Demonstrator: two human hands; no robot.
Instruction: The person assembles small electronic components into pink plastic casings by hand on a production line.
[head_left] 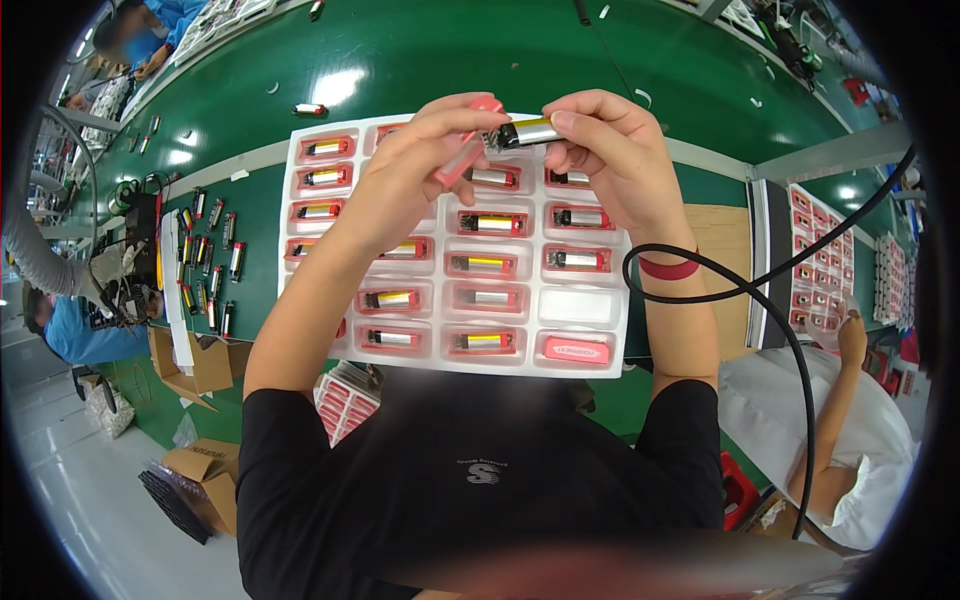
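Note:
My left hand (408, 165) grips a pink-red plastic shell (461, 160), held upright between fingers and thumb. Pinched in my right hand (630, 150) is a silver cylindrical battery cell (535, 131) with a yellow stripe and a black end. That black end points left and meets or nearly meets the shell; fingers hide the exact contact. Both hands are above the far part of a white moulded tray (580, 308). Its compartments hold several red shells with silver-yellow cells inside, such as one shell (492, 223). A closed pink case (578, 349) lies in the near right compartment.
Loose cells (208, 262) lie on the green bench at left, and a single cell (310, 109) beyond the tray. A black cable (790, 330) loops past my right forearm. Cardboard (722, 260) lies right of the tray. Co-workers sit at left and right (830, 420).

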